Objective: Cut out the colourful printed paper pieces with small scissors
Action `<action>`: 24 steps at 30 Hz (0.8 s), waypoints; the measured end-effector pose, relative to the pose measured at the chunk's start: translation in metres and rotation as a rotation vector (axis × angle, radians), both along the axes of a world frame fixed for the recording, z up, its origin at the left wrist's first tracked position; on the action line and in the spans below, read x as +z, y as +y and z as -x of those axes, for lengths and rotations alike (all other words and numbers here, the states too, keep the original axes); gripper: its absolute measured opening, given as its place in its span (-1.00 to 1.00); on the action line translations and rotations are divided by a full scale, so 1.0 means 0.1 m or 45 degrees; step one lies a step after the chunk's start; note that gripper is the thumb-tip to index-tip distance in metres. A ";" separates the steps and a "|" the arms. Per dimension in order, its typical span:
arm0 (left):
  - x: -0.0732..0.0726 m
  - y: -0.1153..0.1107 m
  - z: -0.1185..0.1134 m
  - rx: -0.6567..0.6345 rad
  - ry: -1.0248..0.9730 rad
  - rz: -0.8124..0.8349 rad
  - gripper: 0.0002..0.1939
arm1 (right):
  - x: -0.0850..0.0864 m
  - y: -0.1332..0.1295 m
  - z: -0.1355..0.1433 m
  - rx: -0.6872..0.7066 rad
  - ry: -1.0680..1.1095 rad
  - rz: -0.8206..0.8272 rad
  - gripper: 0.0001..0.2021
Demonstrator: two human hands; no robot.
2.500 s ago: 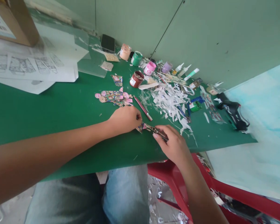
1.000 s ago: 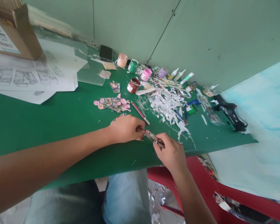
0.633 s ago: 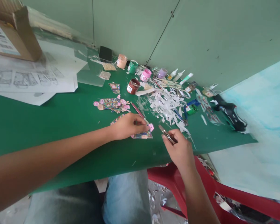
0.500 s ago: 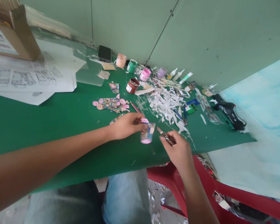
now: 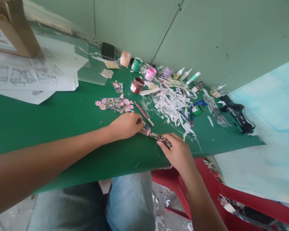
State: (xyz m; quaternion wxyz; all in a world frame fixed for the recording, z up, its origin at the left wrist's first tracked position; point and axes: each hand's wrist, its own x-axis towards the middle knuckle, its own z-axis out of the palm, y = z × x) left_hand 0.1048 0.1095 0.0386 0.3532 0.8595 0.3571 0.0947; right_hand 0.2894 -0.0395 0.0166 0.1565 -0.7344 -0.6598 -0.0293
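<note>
In the head view my left hand [image 5: 127, 125] is closed on a small patterned cutout [image 5: 145, 130] with a pink end, low over the table. Most of that piece is hidden by the fingers. My right hand [image 5: 176, 146] grips a slim silvery plier-like tool [image 5: 160, 139]. Its tip is right at the cutout's pink end; whether the jaws bite on it I cannot tell. Just beyond my left hand lies a heap of similar pink and patterned cutouts [image 5: 114, 103]. A dark pink pen-like stick [image 5: 144, 114] rests beside them.
White paper scraps [image 5: 170, 102] cover the table's right middle. Paint jars, among them a brown jar [image 5: 137, 85], line the back with glue bottles. Printed sheets [image 5: 33, 73] and a cardboard box [image 5: 16, 35] stand left. A red chair [image 5: 170, 181] is below the table edge.
My left hand has turned the cutout and lowered it to the left. The right hand has moved left, bringing the tool's tip to the cutout's end.
</note>
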 end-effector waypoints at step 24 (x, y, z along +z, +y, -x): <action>0.04 -0.06 -0.06 0.046 0.122 -0.025 -0.66 | 0.03 0.02 0.08 -0.009 -0.002 0.020 -0.79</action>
